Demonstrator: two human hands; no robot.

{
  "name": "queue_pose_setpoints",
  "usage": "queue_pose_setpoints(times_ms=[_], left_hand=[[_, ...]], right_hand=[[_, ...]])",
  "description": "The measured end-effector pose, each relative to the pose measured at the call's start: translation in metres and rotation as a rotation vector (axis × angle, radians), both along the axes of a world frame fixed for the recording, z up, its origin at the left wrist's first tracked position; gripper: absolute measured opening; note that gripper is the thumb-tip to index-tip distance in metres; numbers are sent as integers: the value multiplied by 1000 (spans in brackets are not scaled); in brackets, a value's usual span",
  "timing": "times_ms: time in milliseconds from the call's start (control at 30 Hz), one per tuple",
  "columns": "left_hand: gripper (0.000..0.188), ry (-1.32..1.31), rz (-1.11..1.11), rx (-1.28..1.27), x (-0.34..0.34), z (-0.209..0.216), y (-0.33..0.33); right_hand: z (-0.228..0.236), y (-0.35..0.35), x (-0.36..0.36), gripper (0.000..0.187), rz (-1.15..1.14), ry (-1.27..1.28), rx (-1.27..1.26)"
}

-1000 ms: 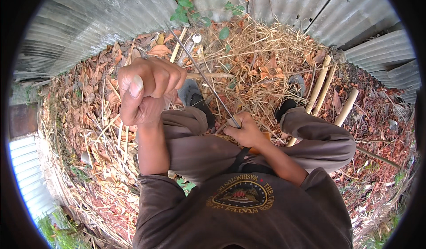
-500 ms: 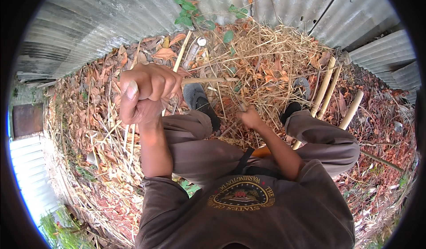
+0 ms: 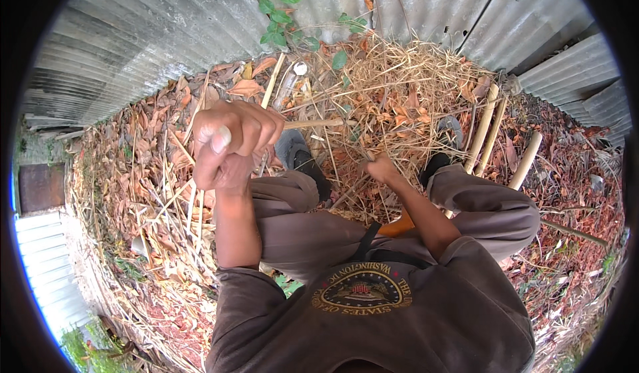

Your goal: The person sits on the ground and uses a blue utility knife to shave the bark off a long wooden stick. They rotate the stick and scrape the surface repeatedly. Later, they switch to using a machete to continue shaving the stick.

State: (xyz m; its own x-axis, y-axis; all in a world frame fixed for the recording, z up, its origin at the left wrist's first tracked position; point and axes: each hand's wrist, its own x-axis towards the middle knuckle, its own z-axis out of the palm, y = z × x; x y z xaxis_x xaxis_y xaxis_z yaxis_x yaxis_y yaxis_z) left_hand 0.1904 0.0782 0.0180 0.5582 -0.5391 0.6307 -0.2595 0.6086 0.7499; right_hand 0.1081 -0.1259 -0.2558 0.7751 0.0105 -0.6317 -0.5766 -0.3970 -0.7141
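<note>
My left hand (image 3: 233, 143) is raised close to the camera in a closed fist, thumb uppermost. Whatever its fingers may hold is hidden. Behind its knuckles a pale stick (image 3: 321, 123) runs to the right; I cannot tell whether the hand grips it. Lower and farther right, between my knees, my right hand (image 3: 383, 169) is closed. A thin piece shows at its fingertips, too small to name. Dry straw (image 3: 399, 80) and brown leaves lie beneath and beyond this hand.
Cut poles (image 3: 528, 161) lie by my right leg. A clear bottle (image 3: 287, 85) with a white cap lies past my left foot, near another upright-looking stick (image 3: 273, 80). Corrugated metal sheets (image 3: 166, 33) wall the far side; a green plant (image 3: 278, 19) grows against them.
My left fist has moved slightly right and a little down. My right hand has shifted slightly to the right and stays closed.
</note>
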Motion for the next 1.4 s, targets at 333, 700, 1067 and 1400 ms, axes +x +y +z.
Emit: queue_pose_setpoints(times_ms=[333, 700, 1067, 1400], left_hand=[[39, 42, 57, -48, 3, -7, 10], [37, 98, 64, -49, -1, -12, 16], [37, 133, 138, -60, 7, -11, 20], [32, 161, 85, -179, 18, -14, 24]], right_hand=[[26, 27, -19, 27, 90, -221, 155], [60, 20, -50, 22, 73, -290, 223], [-34, -20, -78, 35, -34, 211, -132], [85, -55, -122, 23, 22, -95, -29]])
